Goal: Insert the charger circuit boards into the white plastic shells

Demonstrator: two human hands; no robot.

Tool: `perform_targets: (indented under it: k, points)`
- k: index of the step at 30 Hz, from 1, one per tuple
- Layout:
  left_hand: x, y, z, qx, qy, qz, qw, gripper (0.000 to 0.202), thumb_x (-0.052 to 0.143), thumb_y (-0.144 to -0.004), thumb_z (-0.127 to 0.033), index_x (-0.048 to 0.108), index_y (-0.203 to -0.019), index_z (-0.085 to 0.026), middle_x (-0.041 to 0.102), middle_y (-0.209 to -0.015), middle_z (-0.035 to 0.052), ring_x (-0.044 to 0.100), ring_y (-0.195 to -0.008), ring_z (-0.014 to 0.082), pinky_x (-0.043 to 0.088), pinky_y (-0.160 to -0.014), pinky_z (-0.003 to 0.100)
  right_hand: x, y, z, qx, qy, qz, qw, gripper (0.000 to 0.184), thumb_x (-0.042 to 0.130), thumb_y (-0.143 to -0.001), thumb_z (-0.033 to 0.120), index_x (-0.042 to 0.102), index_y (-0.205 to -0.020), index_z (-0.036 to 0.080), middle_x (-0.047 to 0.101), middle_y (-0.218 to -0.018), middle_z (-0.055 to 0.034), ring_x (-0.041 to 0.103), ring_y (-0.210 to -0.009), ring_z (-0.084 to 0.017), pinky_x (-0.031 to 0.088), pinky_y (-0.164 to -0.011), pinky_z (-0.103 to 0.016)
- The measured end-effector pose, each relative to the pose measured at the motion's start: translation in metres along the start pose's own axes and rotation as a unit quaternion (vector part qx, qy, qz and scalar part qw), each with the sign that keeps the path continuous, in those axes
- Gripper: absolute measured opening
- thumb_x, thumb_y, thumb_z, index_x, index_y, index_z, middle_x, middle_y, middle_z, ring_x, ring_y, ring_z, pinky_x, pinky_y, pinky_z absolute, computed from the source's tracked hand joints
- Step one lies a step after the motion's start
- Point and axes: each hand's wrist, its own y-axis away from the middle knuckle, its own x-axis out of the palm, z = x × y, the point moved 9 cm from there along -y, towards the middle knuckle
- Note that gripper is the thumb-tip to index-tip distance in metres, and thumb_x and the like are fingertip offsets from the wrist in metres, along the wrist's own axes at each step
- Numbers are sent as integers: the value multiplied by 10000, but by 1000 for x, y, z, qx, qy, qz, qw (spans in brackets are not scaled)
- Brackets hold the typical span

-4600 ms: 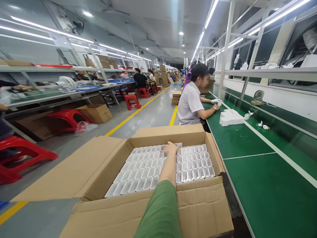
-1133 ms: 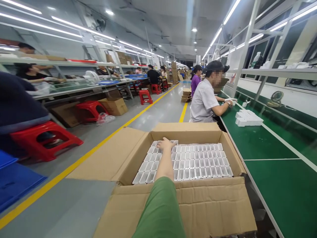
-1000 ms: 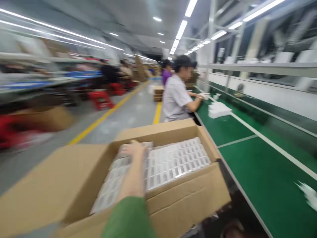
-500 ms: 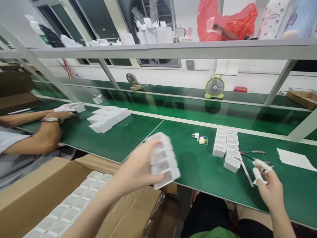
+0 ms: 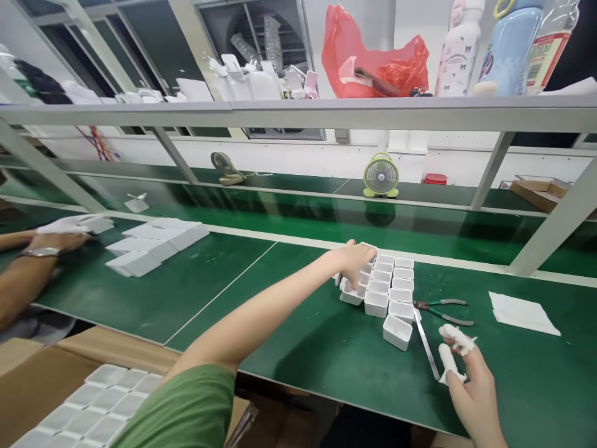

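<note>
the left hand (image 5: 357, 261) reaches out over the green table (image 5: 298, 348) with its fingers curled down and closed on a strip of small white open plastic cases (image 5: 352, 294), which lies on the table touching the left edge of a block of matching white plastic cases (image 5: 395, 287) set in neat rows; one loose white rectangular case (image 5: 397, 331) sits tilted at the near end of that block; just to its right a thin flat metal strip (image 5: 426, 345) lies on the table, and beyond it a pair of green-handled pliers (image 5: 443, 310); the right hand (image 5: 471, 389) is raised near the front edge of the table, loosely spread and holding nothing, with white wrappings on two fingertips (image 5: 454, 339), close to the near end of the metal strip; further right lies a folded white cloth (image 5: 522, 311); at the back of the table stands a small light-green desk fan (image 5: 381, 176); on the grey metal shelf (image 5: 326, 114) above sits a red plastic bag (image 5: 373, 59); to the far left a co-worker's forearms (image 5: 28, 267) rest on the table beside a pile of white plastic cases (image 5: 153, 239); at the lower left, below the table edge, an open brown cardboard box (image 5: 28, 379) holds trays of more white cases (image 5: 93, 404).
</note>
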Motion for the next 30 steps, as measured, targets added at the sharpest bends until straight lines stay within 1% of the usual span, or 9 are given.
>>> perform_targets:
  k: [5, 10, 13, 18, 21, 23, 26, 28, 30]
  points:
    - [4, -11, 0, 24, 22, 29, 999, 723, 751, -585, -353, 438, -1220, -207, 586, -1279, 121, 577, -1116, 316, 326, -1025, 414, 2, 2, 4, 16, 1, 9, 1000, 453, 452, -883, 245, 602, -1309, 216, 607, -1203, -92, 576, -1060, -225, 503, -708, -246]
    - [4, -15, 4, 43, 63, 29, 997, 855, 762, -566, -356, 385, -1319, -210, 564, -1328, 110, 546, -1179, 333, 319, -1065, 432, 0, 2, 6, -48, 45, 14, 998, 424, 483, -893, 255, 606, -1299, 241, 617, -1226, -76, 621, -973, -195, 511, -762, -264]
    - [12, -20, 7, 40, 93, 37, 994, 941, 791, -551, -370, 369, -1378, -216, 523, -1412, 121, 511, -1260, 359, 317, -1104, 460, -1, 3, 6, -18, 43, 14, 999, 430, 462, -888, 264, 595, -1295, 233, 608, -1234, -82, 600, -1041, -218, 516, -785, -274]
    - [19, -14, 15, 47, 143, 33, 988, 1126, 788, -613, -410, 178, -1543, -231, 302, -1611, 94, 306, -1471, 305, 156, -1233, 434, -2, 4, 17, 37, 33, 23, 999, 410, 431, -921, 325, 595, -1278, 207, 578, -1242, -97, 575, -1020, -218, 514, -656, -217]
    - [24, 5, 40, 22, 162, 14, 986, 1178, 742, -669, -428, 38, -1586, -202, 141, -1662, 109, 250, -1504, 275, 256, -1205, 349, -2, 3, 20, 53, 34, 26, 998, 401, 441, -938, 377, 599, -1260, 198, 572, -1226, -109, 572, -954, -212, 496, -597, -207]
    - [37, 21, 61, -15, 160, 17, 987, 1154, 745, -660, -438, 107, -1583, -173, 225, -1634, 152, 335, -1462, 308, 325, -1169, 372, -3, 3, 20, 49, 60, 26, 997, 408, 430, -937, 363, 599, -1269, 197, 581, -1182, -115, 572, -915, -212, 476, -586, -217]
    - [61, 35, 81, -58, 137, 31, 988, 970, 753, -664, -441, 349, -1504, -173, 449, -1514, 159, 445, -1377, 347, 326, -1157, 488, 0, 3, 18, 36, 78, 31, 996, 427, 417, -927, 330, 590, -1296, 202, 588, -1155, -118, 579, -903, -216, 453, -562, -219]
    - [70, 34, 81, -59, 119, 21, 991, 791, 730, -721, -419, 462, -1425, -177, 517, -1450, 144, 486, -1337, 323, 333, -1142, 496, 2, 3, 17, 20, 67, 34, 997, 442, 428, -912, 309, 579, -1317, 212, 587, -1194, -113, 589, -937, -218, 476, -591, -222]
    - [71, 29, 75, -43, 100, 7, 994, 601, 706, -771, -374, 560, -1320, -178, 581, -1365, 120, 545, -1260, 280, 383, -1090, 446, 4, 3, 14, 3, 64, 34, 997, 459, 439, -897, 281, 569, -1333, 219, 586, -1235, -108, 601, -979, -224, 500, -644, -236]
